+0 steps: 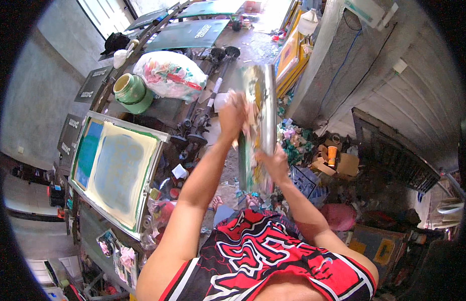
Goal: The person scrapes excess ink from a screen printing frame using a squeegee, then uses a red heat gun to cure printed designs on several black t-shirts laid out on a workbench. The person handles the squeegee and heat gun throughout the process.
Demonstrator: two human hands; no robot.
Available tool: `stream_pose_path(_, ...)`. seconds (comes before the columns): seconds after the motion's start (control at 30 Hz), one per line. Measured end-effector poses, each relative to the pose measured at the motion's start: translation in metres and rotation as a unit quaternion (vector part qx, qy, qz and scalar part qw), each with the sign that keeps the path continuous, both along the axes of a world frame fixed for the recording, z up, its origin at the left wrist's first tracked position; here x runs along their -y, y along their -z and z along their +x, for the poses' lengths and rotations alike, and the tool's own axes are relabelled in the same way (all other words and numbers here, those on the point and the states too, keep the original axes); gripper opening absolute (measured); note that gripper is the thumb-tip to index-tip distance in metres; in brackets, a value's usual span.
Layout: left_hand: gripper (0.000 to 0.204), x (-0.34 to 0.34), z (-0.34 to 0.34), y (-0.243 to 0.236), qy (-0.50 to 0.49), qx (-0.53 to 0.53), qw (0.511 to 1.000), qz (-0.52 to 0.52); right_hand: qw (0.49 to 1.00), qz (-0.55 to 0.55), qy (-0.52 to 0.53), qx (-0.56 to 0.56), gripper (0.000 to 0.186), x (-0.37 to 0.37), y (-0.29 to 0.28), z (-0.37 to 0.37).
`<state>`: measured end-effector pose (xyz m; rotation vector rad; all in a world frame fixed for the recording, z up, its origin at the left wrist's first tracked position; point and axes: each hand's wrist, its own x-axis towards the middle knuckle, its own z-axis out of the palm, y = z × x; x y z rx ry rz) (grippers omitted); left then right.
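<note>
A paint-smeared, metal-edged rectangular frame [258, 128], blurred by motion, is held nearly edge-on in front of me over the floor. My left hand [232, 113] grips its left side toward the upper part. My right hand [274, 163] is closed on it lower down, on the right. To the left, a screen with pale cream and blue coating [123, 168] lies on a metal stand. Above that screen are a green plastic tub [127, 98] and a white plastic bag of coloured scraps [169, 76].
Glass-like panels [185, 35] lie on racks at the back left. Yellow frames [287, 60] lean by a concrete pillar [323, 65] at right. Coloured scraps [290, 140], cardboard boxes [346, 164] and a pink sack [337, 216] are on the cluttered floor. Weight bars [192, 131] lie left of the walkway.
</note>
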<state>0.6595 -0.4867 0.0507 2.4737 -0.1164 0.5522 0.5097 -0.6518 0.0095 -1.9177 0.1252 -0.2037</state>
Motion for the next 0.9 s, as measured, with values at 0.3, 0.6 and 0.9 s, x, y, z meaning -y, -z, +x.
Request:
stream_pose_path(0.3,0.024,-0.006,0.085,-0.096,0.040,-0.038,0.847,-0.528,0.999,-0.032,0.020,-0.027,0.046,0.018,-0.001,-0.047)
stream_pose_path(0.6,0.029,-0.012,0.072,-0.107,0.239,-0.222,0.810,-0.488,0.998,-0.055,0.026,0.021,0.049,0.059,0.004,-0.039)
stream_pose_path(0.9,0.022,-0.032,0.071,-0.059,0.205,-0.176,0.814,-0.515,0.999,0.038,0.027,0.027,0.042,0.080,0.005,-0.038)
